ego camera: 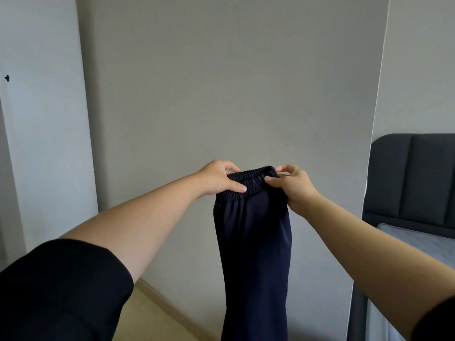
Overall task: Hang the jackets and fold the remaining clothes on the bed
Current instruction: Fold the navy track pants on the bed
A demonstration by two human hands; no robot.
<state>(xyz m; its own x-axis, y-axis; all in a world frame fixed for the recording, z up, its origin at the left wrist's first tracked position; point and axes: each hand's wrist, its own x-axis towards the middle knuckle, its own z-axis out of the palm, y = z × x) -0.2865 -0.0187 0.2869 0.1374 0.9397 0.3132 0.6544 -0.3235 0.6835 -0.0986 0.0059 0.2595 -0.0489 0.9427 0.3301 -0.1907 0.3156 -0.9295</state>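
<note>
A pair of dark navy trousers (253,242) with an elastic waistband hangs straight down in front of me, held up in the air before the grey wall. My left hand (218,179) grips the left end of the waistband, thumb in front. My right hand (294,187) pinches the right end of the waistband. The legs lie together and run out of the bottom of the view. The bed (423,239), with a pale grey mattress, shows at the right edge.
A dark grey padded headboard (413,178) stands at the right. A white door or cupboard panel (44,143) fills the left side. Light wooden floor (152,313) shows below, along the wall's skirting.
</note>
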